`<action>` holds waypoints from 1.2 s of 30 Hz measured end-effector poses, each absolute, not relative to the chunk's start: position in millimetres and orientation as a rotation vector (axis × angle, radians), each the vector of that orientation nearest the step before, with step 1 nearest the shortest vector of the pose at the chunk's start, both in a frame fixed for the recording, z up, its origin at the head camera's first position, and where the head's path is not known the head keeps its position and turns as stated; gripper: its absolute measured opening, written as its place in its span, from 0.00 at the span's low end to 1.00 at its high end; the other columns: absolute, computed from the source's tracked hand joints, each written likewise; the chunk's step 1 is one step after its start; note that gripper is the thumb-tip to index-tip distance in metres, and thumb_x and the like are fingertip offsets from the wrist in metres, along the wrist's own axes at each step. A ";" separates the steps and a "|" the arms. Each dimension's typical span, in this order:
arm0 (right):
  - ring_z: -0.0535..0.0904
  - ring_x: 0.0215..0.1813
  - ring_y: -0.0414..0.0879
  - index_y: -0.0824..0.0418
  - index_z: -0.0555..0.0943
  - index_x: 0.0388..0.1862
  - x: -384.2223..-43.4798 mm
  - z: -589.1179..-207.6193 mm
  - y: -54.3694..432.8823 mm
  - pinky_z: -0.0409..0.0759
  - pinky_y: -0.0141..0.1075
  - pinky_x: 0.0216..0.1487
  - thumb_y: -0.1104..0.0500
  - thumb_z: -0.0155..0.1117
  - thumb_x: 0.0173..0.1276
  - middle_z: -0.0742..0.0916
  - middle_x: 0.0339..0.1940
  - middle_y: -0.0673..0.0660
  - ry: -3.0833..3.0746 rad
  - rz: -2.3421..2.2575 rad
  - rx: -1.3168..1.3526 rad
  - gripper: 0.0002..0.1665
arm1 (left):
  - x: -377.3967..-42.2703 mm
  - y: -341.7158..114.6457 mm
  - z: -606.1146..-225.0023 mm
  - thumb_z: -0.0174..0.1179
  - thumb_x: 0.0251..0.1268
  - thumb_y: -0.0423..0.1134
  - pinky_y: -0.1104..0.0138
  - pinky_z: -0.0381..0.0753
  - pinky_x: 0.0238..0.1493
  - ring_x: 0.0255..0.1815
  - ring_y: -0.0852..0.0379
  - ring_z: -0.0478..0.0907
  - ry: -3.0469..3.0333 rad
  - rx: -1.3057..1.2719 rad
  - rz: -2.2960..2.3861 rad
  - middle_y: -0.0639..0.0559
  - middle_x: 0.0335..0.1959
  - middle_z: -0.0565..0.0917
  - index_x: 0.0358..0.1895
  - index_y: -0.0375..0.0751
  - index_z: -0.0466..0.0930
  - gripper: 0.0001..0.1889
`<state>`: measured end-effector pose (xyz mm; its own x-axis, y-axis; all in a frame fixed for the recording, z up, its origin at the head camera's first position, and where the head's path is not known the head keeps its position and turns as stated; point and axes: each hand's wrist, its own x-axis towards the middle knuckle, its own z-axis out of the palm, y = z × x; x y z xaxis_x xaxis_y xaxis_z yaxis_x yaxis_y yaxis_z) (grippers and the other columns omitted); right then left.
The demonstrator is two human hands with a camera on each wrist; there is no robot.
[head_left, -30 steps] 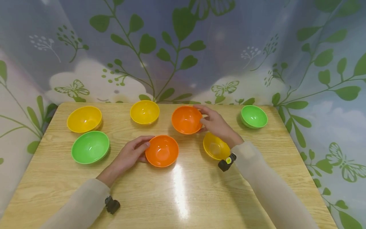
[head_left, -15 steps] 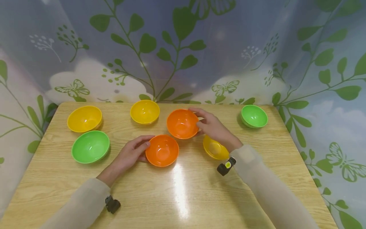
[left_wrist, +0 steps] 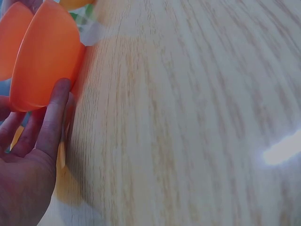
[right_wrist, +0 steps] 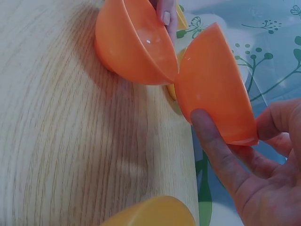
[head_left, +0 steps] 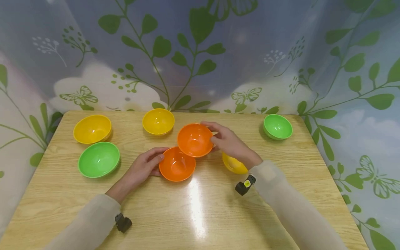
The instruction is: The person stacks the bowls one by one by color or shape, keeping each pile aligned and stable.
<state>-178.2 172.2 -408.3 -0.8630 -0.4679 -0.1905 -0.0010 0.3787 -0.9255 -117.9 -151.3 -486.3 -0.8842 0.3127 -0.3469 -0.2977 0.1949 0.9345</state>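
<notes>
Two orange bowls are at the middle of the table. My left hand (head_left: 143, 169) grips the left side of the nearer orange bowl (head_left: 176, 166), thumb at the rim and fingers along its outer wall. My right hand (head_left: 229, 140) pinches the other orange bowl (head_left: 195, 139) by its right side, thumb at the rim. In the right wrist view this held bowl (right_wrist: 214, 89) is up off the wood, its lower edge right at the rim of the nearer bowl (right_wrist: 124, 47). In the head view it overlaps that bowl's far right part.
A yellow bowl (head_left: 232, 165) sits partly hidden under my right wrist. Another yellow bowl (head_left: 158, 122) stands at the back edge. At the left are a yellow bowl (head_left: 92, 129) and a green bowl (head_left: 99, 160); a smaller green bowl (head_left: 277, 127) is at the back right. A printed curtain hangs behind the table (head_left: 156, 215).
My right hand has moved left and toward me with its orange bowl, which now overlaps the nearer one. The left hand and its bowl have stayed in place.
</notes>
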 end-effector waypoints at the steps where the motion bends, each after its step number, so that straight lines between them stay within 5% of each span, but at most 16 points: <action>1: 0.86 0.61 0.63 0.57 0.66 0.87 -177.6 -408.0 171.6 0.90 0.67 0.58 0.72 0.48 0.80 0.76 0.77 0.68 2.218 -1.487 -0.412 0.38 | -118.0 -151.5 -486.2 0.51 0.91 0.45 0.61 0.95 0.52 0.54 0.50 0.90 2.009 0.015 1.735 0.37 0.79 0.75 0.82 0.46 0.71 0.24; 36: 0.89 0.54 0.55 0.54 0.69 0.86 -167.0 -407.6 154.3 0.91 0.65 0.54 0.71 0.48 0.79 0.78 0.77 0.65 2.168 -1.408 -0.500 0.38 | -117.5 -150.4 -488.1 0.50 0.91 0.44 0.61 0.95 0.51 0.48 0.53 0.91 1.982 0.029 1.760 0.35 0.81 0.72 0.83 0.43 0.67 0.26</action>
<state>-167.0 154.3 -407.6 -0.8059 -0.5534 -0.2103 -0.0328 0.3965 -0.9175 -117.5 -150.4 -488.1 -0.8818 0.3282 -0.3388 -0.2977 0.1697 0.9394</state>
